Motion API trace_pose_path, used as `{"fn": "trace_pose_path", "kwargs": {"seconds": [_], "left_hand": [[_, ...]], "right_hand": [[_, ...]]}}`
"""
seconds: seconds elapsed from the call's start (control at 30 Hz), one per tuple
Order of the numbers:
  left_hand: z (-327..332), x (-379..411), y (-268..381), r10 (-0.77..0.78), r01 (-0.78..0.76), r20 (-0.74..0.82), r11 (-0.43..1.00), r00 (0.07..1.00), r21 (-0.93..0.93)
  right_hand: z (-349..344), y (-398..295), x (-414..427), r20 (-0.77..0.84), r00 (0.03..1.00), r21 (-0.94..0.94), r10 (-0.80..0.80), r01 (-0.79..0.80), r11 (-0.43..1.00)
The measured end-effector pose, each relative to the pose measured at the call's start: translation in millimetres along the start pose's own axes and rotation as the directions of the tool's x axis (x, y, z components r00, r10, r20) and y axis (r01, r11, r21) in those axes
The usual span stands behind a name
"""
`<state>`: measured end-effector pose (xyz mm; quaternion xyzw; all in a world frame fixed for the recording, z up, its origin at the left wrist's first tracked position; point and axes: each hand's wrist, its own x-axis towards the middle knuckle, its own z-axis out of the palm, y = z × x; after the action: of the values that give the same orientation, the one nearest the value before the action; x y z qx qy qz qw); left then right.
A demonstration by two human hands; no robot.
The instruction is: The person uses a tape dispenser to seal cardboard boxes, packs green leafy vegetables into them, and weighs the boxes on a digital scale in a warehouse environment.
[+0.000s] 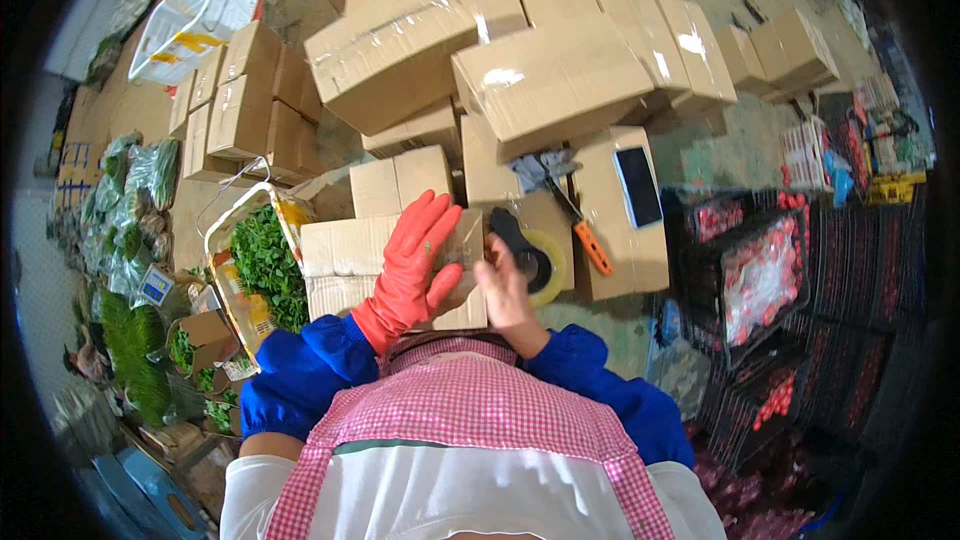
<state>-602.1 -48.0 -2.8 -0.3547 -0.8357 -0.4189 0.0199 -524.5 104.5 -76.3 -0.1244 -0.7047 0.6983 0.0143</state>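
In front of my apron lies a closed cardboard box (pixel 341 247) with clear tape over its top. My left hand (pixel 416 262), in a red rubber glove, rests flat on the box with the thumb spread. A bit of green leaf sticks to the glove. My bare right hand (pixel 506 289) is at the right end of the box, its fingers slightly blurred and nothing visible in them. Just beyond it, a roll of clear tape (pixel 551 262) sits with a black tape dispenser (pixel 510 229) on another carton.
An orange-handled knife (pixel 592 246), a grey glove (pixel 544 167) and a phone (pixel 639 187) lie on cartons to the right. Stacked cardboard boxes (pixel 555 86) rise ahead. At left stands a basket (pixel 217 240) of leafy greens (pixel 270 262); black crates (pixel 806 277) stand at right.
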Motion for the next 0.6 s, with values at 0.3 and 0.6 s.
{"fn": "trace_pose_path", "kwargs": {"seconds": [0.3,0.6], "left_hand": [[-75.0,-92.3,-39.4,-0.378,0.508,-0.366,0.770,0.850,0.385],[-110.1,-160.4,-21.9,-0.803,0.628,0.198,0.258,0.561,-0.734]], "right_hand": [[0.3,-0.8,15.7,0.344,0.901,0.274,0.263,-0.364,0.890],[-16.4,-97.8,19.4,0.458,0.810,0.338,0.367,-0.540,0.771]]}}
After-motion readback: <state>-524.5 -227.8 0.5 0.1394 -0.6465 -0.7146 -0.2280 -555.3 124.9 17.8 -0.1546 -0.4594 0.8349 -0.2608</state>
